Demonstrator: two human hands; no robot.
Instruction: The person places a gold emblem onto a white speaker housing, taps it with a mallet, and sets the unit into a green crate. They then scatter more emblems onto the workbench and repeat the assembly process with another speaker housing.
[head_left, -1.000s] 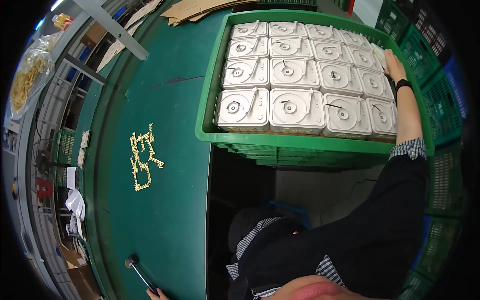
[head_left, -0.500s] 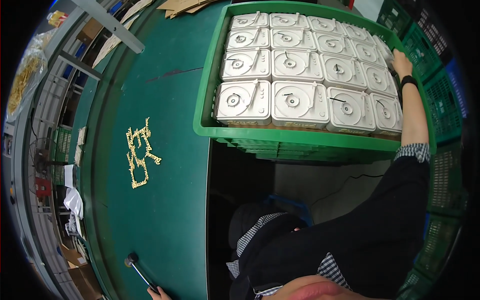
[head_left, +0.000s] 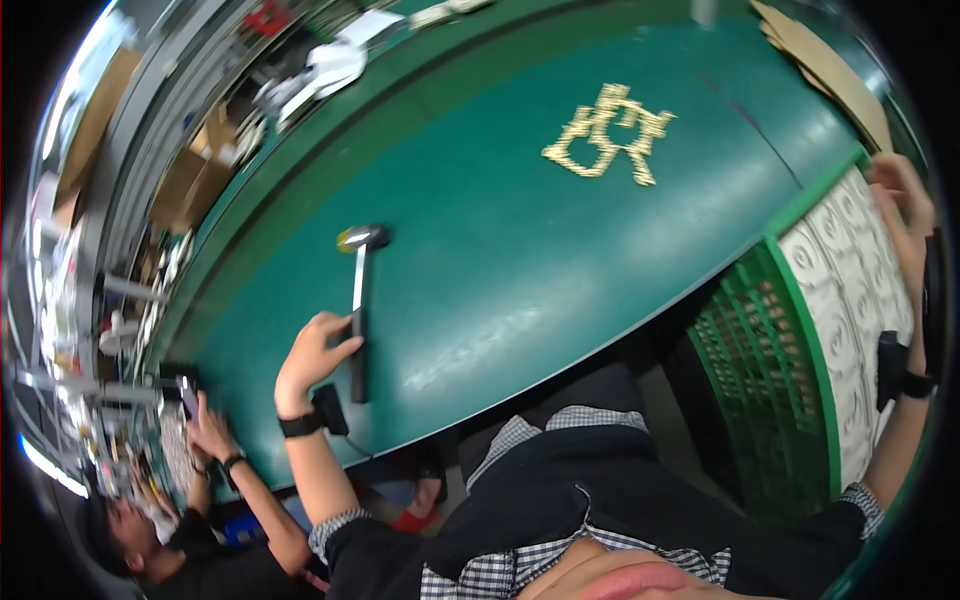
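Note:
A hammer (head_left: pixel 359 285) with a bright metal shaft and black grip lies on the green tabletop. My left hand (head_left: pixel 320 350) has its thumb and fingers closed on the grip. Far to the right, my right hand (head_left: pixel 905 200) is over the upper end of a green plastic crate (head_left: pixel 805 370). Motion smears its fingers, so I cannot make out their grip. In the crate sit rows of white box-shaped pieces (head_left: pixel 830 270) with round discs on top, blurred here. Small gold lettering pieces (head_left: pixel 610 130) form a loose cluster on the far part of the table.
At the lower left, another person's hands (head_left: pixel 208 435) hold a phone-like object over the bench. Flat cardboard (head_left: pixel 830 75) lies at the upper right. Beyond the table's raised far edge are a brown carton (head_left: pixel 190 185) and crumpled white plastic (head_left: pixel 335 70).
My view has swung left, bringing the hammer, my left hand and another person into fuller view. The crate now shows at the right edge. My right hand still reaches over it.

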